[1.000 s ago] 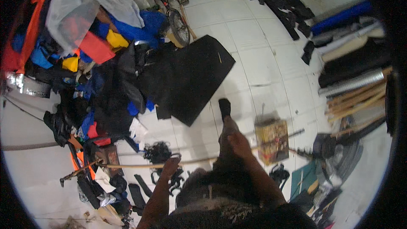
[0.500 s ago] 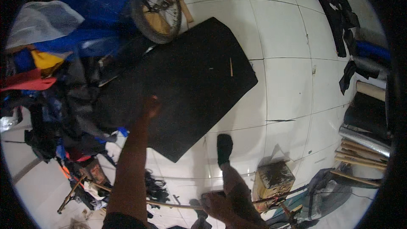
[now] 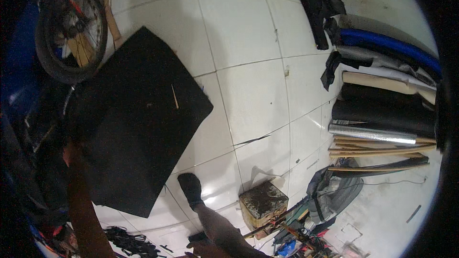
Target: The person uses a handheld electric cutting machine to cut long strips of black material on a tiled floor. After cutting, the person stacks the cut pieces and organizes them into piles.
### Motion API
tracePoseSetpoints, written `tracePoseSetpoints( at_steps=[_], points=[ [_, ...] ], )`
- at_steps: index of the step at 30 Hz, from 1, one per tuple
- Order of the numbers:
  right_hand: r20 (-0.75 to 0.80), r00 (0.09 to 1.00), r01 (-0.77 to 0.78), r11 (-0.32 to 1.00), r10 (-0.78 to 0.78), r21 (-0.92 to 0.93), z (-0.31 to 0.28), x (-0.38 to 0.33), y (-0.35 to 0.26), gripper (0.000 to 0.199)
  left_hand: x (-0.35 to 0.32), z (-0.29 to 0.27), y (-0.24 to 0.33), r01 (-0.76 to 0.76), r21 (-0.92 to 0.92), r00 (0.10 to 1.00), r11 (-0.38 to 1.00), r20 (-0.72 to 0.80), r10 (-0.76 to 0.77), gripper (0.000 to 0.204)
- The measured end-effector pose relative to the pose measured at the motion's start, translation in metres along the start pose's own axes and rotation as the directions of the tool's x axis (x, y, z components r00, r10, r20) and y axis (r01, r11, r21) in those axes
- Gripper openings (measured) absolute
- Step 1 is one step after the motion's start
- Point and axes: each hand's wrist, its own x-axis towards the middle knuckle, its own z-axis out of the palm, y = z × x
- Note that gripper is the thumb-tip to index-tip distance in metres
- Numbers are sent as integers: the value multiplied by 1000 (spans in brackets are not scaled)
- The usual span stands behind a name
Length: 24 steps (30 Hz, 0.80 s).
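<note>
So there's this big black sheet (image 3: 138, 129) lying flat on the white tiled floor (image 3: 248, 81), tilted like a diamond. The left hand (image 3: 71, 155) is reaching out at its left edge, touching or right over it, but it's too dark to tell how the fingers are set. The right hand (image 3: 203, 248) sits low by the knee, fingers can't be made out either. A bicycle wheel (image 3: 71, 33) lies just past the sheet's far corner, material rolls (image 3: 382, 95) are stacked off right, and a grimy block (image 3: 263, 203) sits near the socked foot (image 3: 190, 188).

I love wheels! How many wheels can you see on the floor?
1. The wheel lies at the top left, beside the black sheet. More may be hidden in the dark clutter on the left.
</note>
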Motion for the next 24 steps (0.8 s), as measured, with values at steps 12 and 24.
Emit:
tracePoseSetpoints(
  at_steps=[12, 24],
  points=[
    [54, 996, -71, 997, 69, 32, -2, -123, -34, 29, -380, -215, -142, -121, 19, 979, 993, 170, 116, 41],
    [-55, 919, 288, 762, -390, -580, -109, -226, -333, 63, -586, -296, -350, -239, -187, 969, 953, -107, 222, 48]
  ],
)
